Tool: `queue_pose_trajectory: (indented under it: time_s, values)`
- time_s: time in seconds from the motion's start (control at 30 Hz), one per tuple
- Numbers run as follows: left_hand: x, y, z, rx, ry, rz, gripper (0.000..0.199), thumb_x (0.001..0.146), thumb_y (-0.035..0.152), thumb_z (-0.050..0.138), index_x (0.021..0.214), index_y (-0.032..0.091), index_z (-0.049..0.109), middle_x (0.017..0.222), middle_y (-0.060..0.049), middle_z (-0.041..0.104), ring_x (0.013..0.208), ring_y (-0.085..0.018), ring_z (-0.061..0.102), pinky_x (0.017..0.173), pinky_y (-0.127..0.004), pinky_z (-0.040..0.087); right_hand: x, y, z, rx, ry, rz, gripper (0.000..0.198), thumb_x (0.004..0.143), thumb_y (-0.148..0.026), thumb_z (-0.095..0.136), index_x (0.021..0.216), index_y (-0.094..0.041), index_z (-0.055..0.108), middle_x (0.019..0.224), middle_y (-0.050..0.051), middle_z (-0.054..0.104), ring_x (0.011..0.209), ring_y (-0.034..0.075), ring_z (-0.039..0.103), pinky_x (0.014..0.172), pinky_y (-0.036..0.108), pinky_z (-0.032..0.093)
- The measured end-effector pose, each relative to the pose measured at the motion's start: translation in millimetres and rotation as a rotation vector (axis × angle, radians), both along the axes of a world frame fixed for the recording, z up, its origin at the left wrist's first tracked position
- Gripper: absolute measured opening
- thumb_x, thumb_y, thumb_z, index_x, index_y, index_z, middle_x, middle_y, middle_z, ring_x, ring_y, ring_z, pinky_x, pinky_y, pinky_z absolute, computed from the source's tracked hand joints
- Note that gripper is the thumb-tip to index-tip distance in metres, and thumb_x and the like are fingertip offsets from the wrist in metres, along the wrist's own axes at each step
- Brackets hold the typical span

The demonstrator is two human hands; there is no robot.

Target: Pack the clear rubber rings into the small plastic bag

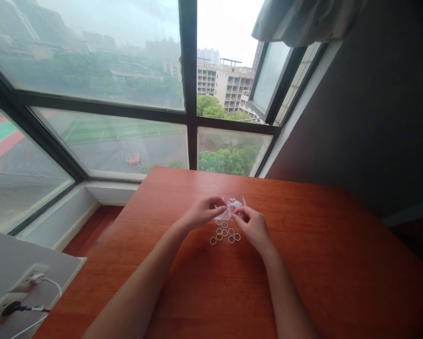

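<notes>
A small clear plastic case [242, 201] lies on the wooden table, with a white shape showing in or on it. My left hand [208, 210] is at the case's left side, its thumb and fingertips closed on the plastic. From the right, my right hand [251, 225] reaches the front edge of the case with thumb and forefinger pinched together. Whatever sits in that pinch is too small to make out. Just in front of the case lie several thin pale rings [231, 232], some touching or overlapping, between my two wrists.
The reddish-brown table [310, 263] stretches out on both sides. Beyond its far edge stand dark-framed windows [192, 84], one pane tilted open, below a grey curtain [303, 21]. At lower left, wall sockets [12, 306] hold plugs with cables. A dark wall [374, 117] rises on the right.
</notes>
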State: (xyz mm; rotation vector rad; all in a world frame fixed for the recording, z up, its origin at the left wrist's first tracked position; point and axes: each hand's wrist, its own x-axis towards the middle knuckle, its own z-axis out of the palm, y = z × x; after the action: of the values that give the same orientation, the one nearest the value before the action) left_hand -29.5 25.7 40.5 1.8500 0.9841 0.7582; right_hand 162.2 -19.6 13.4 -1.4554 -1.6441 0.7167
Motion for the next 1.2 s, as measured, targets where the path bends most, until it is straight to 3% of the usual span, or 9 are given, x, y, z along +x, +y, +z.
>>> queue_pose_trajectory:
  time_s: [0.27,0.67,0.83,1.0,1.2]
  values:
    - [11.3,-7.2,-1.1,0.027,0.036,-0.065,0.02,0.082,0.031,0.058,0.081,0.013,0.066,0.071,-0.002,0.063,0.063,-0.011,0.054,0.057,-0.02,0.04,-1.6,-0.2,-1.6,0.006,0.014,0.002,0.021,0.078,-0.04,0.06,0.076,-0.019,0.064,0.056,-0.004,0.049,0.052,0.011,0.043,0.052,0.022,0.032]
    - [13.9,-7.1,-6.0,0.065,0.077,-0.047,0.014,0.079,0.024,0.058,0.076,0.013,0.065,0.067,-0.001,0.062,0.061,-0.01,0.052,0.055,-0.019,0.039,-3.1,-1.5,1.5,0.028,0.004,0.009,0.019,0.079,-0.036,0.059,0.075,-0.018,0.064,0.055,-0.004,0.047,0.052,0.011,0.043,0.052,0.021,0.032]
    - [3.7,-2.6,-0.3,0.061,0.062,0.033,0.016,0.08,0.026,0.057,0.077,0.012,0.066,0.067,-0.001,0.061,0.061,-0.011,0.051,0.055,-0.02,0.039,-1.4,-1.3,1.4,0.017,0.01,-0.011,0.019,0.078,-0.035,0.058,0.076,-0.018,0.065,0.056,-0.004,0.048,0.052,0.011,0.043,0.052,0.021,0.033]
    - [-14.3,8.6,1.0,0.155,0.031,0.159,0.018,0.081,0.029,0.058,0.081,0.013,0.066,0.071,-0.002,0.064,0.063,-0.011,0.051,0.058,-0.021,0.038,0.8,-1.3,2.5,0.006,0.014,-0.026,0.017,0.078,-0.033,0.058,0.077,-0.018,0.065,0.057,-0.004,0.05,0.054,0.01,0.045,0.053,0.021,0.034]
    - [-16.9,11.0,-4.5,0.144,0.054,0.16,0.019,0.08,0.03,0.058,0.08,0.013,0.067,0.071,-0.003,0.065,0.063,-0.011,0.052,0.058,-0.022,0.039,2.8,-1.1,2.3,-0.001,0.006,-0.025,0.016,0.077,-0.033,0.059,0.077,-0.018,0.065,0.058,-0.004,0.049,0.054,0.01,0.044,0.053,0.021,0.034]
